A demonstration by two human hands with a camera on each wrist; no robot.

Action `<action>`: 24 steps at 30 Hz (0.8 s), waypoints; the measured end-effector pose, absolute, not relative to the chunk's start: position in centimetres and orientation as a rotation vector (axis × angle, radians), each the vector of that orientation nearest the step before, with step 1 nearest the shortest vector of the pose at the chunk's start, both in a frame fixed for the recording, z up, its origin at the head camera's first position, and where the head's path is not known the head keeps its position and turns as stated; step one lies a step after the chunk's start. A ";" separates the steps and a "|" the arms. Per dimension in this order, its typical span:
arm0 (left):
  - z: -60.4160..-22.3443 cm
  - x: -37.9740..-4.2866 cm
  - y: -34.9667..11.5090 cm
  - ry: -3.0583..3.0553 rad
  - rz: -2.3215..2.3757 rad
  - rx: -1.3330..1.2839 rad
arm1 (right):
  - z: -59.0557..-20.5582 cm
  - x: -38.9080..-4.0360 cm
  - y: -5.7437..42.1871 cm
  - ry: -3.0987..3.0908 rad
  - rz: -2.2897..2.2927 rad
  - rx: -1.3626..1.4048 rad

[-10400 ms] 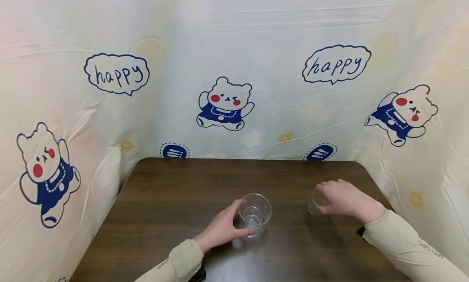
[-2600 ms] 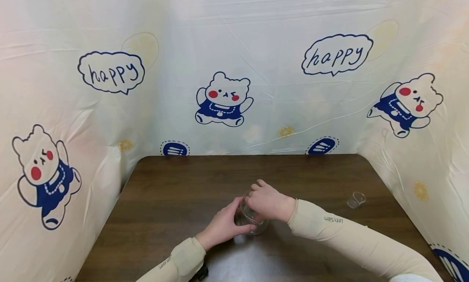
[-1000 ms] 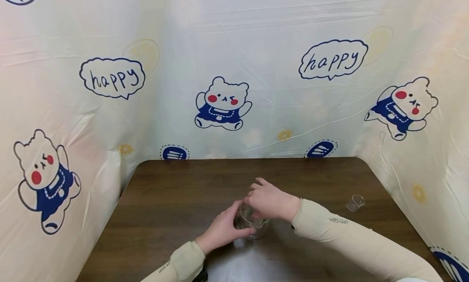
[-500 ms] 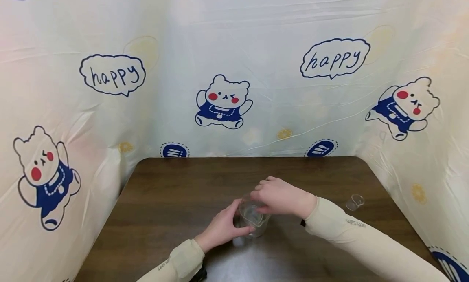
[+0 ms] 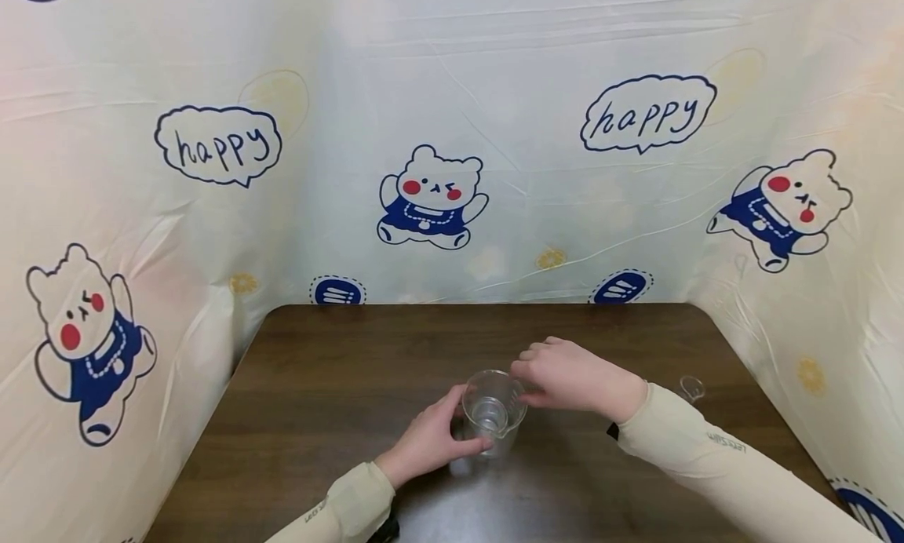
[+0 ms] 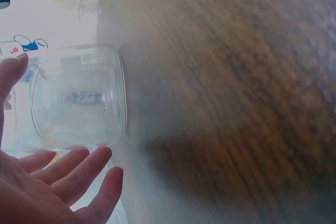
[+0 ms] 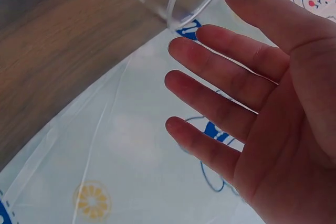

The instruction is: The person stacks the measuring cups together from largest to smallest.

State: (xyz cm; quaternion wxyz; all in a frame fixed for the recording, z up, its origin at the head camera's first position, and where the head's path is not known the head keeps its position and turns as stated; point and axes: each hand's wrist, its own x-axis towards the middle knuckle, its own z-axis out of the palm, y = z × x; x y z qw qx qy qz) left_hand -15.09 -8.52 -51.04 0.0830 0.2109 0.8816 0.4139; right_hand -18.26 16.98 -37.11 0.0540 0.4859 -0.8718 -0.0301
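Observation:
A large clear glass beaker stands upright near the middle of the dark table, and a smaller glass beaker sits inside it. My left hand holds the large beaker from the left, thumb on the near side and fingers around the far side. In the left wrist view the inner beaker shows through the wall. My right hand is at the large beaker's right rim. The right wrist view shows that hand with fingers extended and nothing held, near the rim.
Another small glass beaker stands at the table's right side, partly hidden behind my right sleeve. The brown wooden table is enclosed at the back and sides by a pale printed curtain.
My right hand has come out of the large beaker and moved right to its rim. Much earlier it held a small beaker, which now stands farther right. My left hand keeps its place.

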 end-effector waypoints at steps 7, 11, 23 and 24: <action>-51.2 -15.1 -8.6 2.640 1.236 0.623 | -36.9 -18.1 19.4 -2.680 -0.085 1.417; -51.1 -15.0 -8.6 2.647 1.234 0.630 | -36.9 -18.1 20.6 -2.703 -0.087 1.385; -51.0 -15.0 -8.6 2.651 1.227 0.628 | -37.2 -17.6 24.0 -2.745 -0.097 1.279; -51.0 -15.0 -8.5 2.651 1.226 0.627 | -37.2 -17.6 24.3 -2.749 -0.095 1.269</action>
